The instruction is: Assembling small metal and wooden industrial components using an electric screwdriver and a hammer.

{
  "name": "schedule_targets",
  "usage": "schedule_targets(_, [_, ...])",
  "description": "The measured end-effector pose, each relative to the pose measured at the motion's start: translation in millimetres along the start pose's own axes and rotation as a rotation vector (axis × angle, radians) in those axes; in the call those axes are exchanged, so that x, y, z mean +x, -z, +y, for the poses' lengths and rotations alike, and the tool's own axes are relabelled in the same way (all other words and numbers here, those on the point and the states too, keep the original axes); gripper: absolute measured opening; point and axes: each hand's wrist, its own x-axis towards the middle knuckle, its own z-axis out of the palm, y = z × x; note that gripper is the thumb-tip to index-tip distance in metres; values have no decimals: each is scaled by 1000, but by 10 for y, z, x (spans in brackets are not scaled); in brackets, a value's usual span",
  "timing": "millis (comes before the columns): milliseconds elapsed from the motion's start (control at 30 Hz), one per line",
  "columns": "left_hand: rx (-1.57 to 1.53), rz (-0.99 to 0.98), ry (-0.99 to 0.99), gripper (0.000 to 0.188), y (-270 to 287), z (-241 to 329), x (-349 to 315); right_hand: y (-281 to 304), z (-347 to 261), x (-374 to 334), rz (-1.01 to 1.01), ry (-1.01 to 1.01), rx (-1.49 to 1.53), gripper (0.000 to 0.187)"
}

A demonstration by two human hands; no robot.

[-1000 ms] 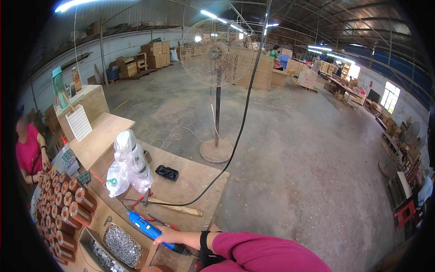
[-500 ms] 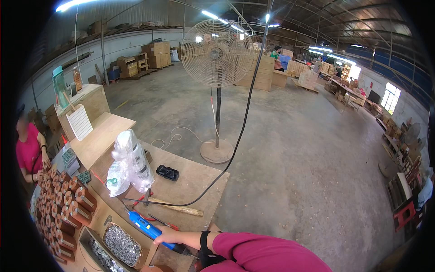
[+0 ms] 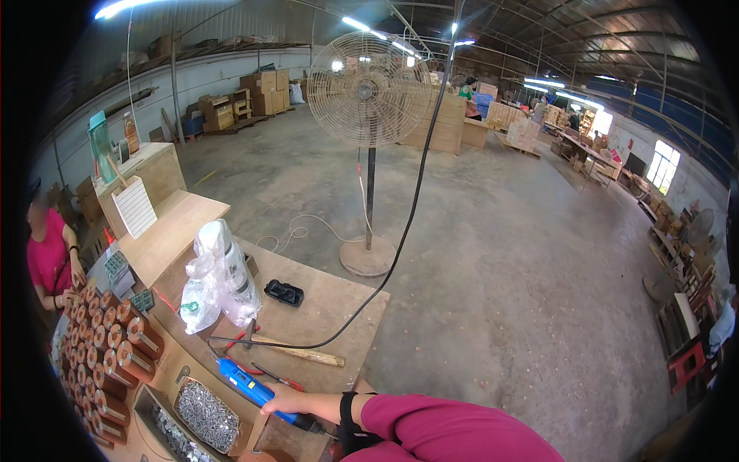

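My right hand (image 3: 283, 400) is closed around a blue electric screwdriver (image 3: 245, 383) with a black front end, held low over the wooden bench. A black cable (image 3: 327, 339) runs from its back end up toward the ceiling. Beside the tool lie red-handled pliers (image 3: 291, 383) and a hammer with a wooden handle (image 3: 308, 353). Left of it, an open box of small metal screws (image 3: 206, 416) stands against a narrow box of flat metal pieces (image 3: 181, 440). Part of a brown cylinder (image 3: 265, 456) shows at the lower edge. My left hand is out of view.
Many brown cylinders (image 3: 112, 366) stand in rows at the left, where a co-worker's hand (image 3: 71, 296) touches them. Plastic-wrapped items (image 3: 223, 281) and a black tray (image 3: 284, 293) sit on the bench (image 3: 350, 304). A large pedestal fan (image 3: 369, 177) stands beyond it.
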Motion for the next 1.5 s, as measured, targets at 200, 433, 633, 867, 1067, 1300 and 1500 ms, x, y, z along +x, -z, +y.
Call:
schedule_targets(200, [-12,5,-13,5,-14,46,15,-8,74,49,23,39,-27,63])
schedule_targets(433, [107,-61,-199,8,-87,222,109,2,-10,-10,-1,-4,4,62])
schedule_targets(633, [122,-55,-214,16,-146,339,146,29,-49,-24,-56,-34,-11,67])
schedule_targets(867, [171,-78,-274,19,-134,347,171,32,-27,-8,-53,-32,-12,66])
schedule_targets(1067, [106,-58,-165,16,-81,221,65,25,-46,-23,-54,-31,-18,67])
schedule_targets(1300, [87,-99,-212,14,-61,251,87,21,-47,-20,-52,-30,-25,67])
schedule_targets(1500, [90,-109,-205,11,-79,301,108,33,-51,-5,-57,-42,-20,67])
